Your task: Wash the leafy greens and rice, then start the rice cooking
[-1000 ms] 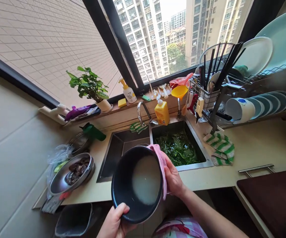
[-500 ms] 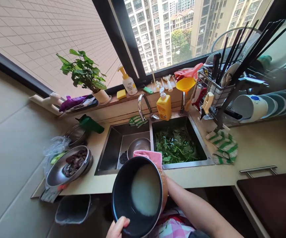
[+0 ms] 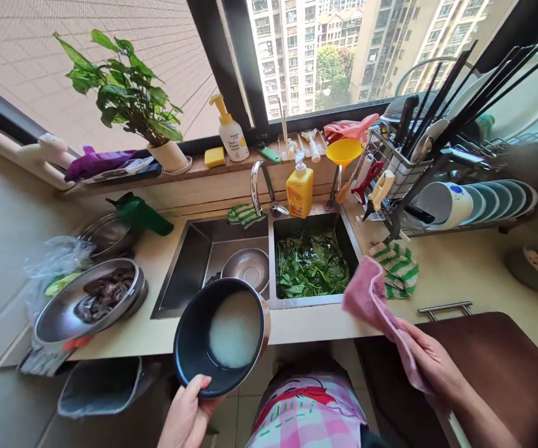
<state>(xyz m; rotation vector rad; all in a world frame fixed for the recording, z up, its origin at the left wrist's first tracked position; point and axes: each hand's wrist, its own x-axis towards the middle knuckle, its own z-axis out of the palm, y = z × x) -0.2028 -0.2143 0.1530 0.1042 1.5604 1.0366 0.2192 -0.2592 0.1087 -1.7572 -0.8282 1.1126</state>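
My left hand (image 3: 189,407) grips the near rim of a dark rice cooker inner pot (image 3: 194,339), thumb inside the edge. The pot is tilted in front of the left sink basin, with cloudy whitish water (image 3: 235,330) in it; whether grains lie below I cannot tell. Out to the right, my right hand (image 3: 430,354) is closed on a pink cloth (image 3: 372,295), which hangs from the fingers above the counter edge. Leafy greens (image 3: 313,264) soak in the right sink basin. A metal bowl (image 3: 246,267) rests in the left basin, partly behind the pot.
The faucet (image 3: 256,186) and a yellow soap bottle (image 3: 299,191) stand behind the sink. A pan of dark food (image 3: 58,308) sits on the left counter above a bin (image 3: 98,395). To the right are a striped cloth (image 3: 397,264), a dish rack (image 3: 404,186) and a brown board (image 3: 488,348).
My right hand has left the pot's side and swung right, carrying the pink cloth. The pot, in my left hand, has shifted left in view. The camera view has turned somewhat right.
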